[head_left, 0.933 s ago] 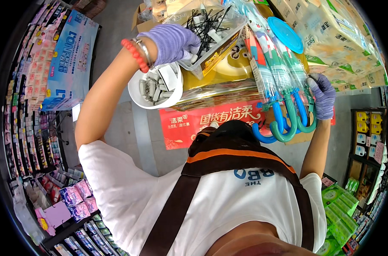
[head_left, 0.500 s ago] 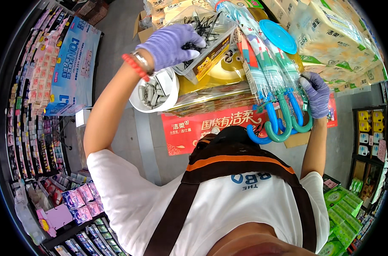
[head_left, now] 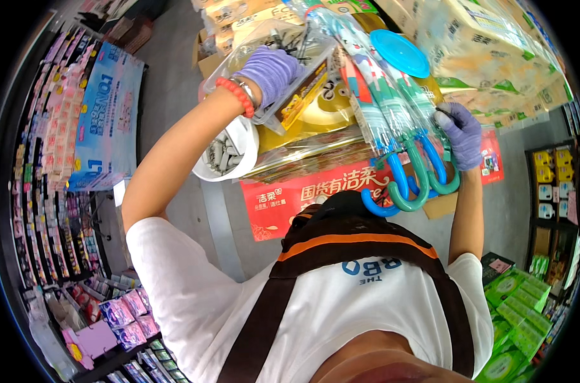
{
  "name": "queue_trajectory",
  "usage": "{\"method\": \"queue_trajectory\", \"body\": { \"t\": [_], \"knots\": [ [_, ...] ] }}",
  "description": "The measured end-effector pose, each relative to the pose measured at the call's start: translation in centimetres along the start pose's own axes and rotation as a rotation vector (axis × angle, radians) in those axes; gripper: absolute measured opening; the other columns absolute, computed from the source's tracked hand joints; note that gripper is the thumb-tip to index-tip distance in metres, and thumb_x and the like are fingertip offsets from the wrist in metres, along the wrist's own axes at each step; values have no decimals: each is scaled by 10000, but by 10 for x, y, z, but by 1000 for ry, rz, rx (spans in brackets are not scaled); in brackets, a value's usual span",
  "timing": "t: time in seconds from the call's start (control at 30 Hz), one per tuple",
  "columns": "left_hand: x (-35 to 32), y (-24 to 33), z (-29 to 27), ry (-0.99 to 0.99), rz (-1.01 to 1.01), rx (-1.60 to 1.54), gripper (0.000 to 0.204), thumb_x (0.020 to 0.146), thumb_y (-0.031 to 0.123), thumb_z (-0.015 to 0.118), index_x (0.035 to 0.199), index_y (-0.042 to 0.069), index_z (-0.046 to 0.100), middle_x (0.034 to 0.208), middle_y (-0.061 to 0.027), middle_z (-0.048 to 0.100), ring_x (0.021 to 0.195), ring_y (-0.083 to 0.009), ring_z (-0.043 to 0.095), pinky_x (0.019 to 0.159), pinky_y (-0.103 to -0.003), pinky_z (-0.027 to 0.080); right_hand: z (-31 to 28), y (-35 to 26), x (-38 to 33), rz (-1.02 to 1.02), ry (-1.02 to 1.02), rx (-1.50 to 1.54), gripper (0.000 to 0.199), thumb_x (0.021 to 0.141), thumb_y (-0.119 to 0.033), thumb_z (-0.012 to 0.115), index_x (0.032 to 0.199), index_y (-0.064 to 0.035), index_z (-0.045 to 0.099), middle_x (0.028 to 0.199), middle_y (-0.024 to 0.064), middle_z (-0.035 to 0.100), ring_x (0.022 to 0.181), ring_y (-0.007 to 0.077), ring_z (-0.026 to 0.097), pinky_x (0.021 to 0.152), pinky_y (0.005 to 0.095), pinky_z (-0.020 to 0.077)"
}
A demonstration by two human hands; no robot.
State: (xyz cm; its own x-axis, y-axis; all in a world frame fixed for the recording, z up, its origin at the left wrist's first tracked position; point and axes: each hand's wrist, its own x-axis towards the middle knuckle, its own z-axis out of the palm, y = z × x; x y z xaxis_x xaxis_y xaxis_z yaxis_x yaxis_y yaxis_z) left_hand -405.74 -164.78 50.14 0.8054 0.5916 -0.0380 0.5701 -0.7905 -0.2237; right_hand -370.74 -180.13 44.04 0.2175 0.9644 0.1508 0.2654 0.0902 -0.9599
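My left hand [head_left: 271, 73], in a purple knit glove, reaches down into a clear plastic bin [head_left: 283, 121] of thin black pieces [head_left: 293, 45]; its fingertips are hidden there. My right hand [head_left: 462, 135], gloved alike, is closed beside several wrapped umbrellas [head_left: 382, 96] with blue and green hooked handles [head_left: 419, 191]. A small dark thing shows at its fingertips, too small to name. Left of the umbrellas, a white tub [head_left: 248, 159] holds small grey-white pieces [head_left: 223, 153]. A round blue lid [head_left: 399, 53] lies on the umbrellas' right side.
Gold packages [head_left: 315, 121] lie under the bin and umbrellas. Wrapped tissue packs [head_left: 494, 57] are stacked at the far right, and more packs [head_left: 251, 16] sit behind the bin. A red printed panel [head_left: 271, 210] hangs in front. Shop shelves [head_left: 44, 217] line the left; a blue display box [head_left: 108, 115] stands nearby.
My left hand has moved deeper into the bin, and its fingertips are now covered. The umbrellas and my right hand appear slightly further left in the view.
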Motion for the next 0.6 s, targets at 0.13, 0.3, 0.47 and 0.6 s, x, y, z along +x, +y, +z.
{"method": "queue_trajectory", "body": {
  "t": [0.13, 0.3, 0.47, 0.6],
  "knots": [
    [3, -1, 5, 35, 81, -5, 130, 706, 131, 558, 805, 60, 605, 714, -144, 606, 712, -318, 599, 652, -428, 448, -1, -4, 4, -33, -31, -131, 262, 766, -206, 677, 941, -12, 647, 830, 26, 627, 774, 97, 563, 717, 240, 454],
    [12, -13, 21, 83, 140, 140, 142, 746, 139, 568, 869, 128, 638, 758, -69, 646, 732, -260, 633, 661, -394, 432, 1, 0, 6, -2, -30, 6, 259, 802, -163, 662, 987, 11, 613, 872, 51, 636, 822, 115, 596, 755, 258, 479],
    [22, -4, 17, -85, 48, 117, 119, 747, 130, 558, 833, 91, 632, 728, -109, 639, 705, -277, 630, 666, -397, 446, -2, 2, 5, 26, 9, 51, 279, 785, -151, 672, 1001, 15, 617, 886, 62, 641, 816, 117, 590, 756, 252, 479],
    [28, -19, 43, 33, 49, 187, 122, 723, 125, 574, 799, 64, 648, 690, -149, 638, 678, -297, 636, 622, -383, 471, -3, -6, 5, -27, -4, 21, 285, 776, -146, 677, 1006, 13, 620, 888, 63, 643, 820, 122, 594, 762, 253, 481]
  ]
}}
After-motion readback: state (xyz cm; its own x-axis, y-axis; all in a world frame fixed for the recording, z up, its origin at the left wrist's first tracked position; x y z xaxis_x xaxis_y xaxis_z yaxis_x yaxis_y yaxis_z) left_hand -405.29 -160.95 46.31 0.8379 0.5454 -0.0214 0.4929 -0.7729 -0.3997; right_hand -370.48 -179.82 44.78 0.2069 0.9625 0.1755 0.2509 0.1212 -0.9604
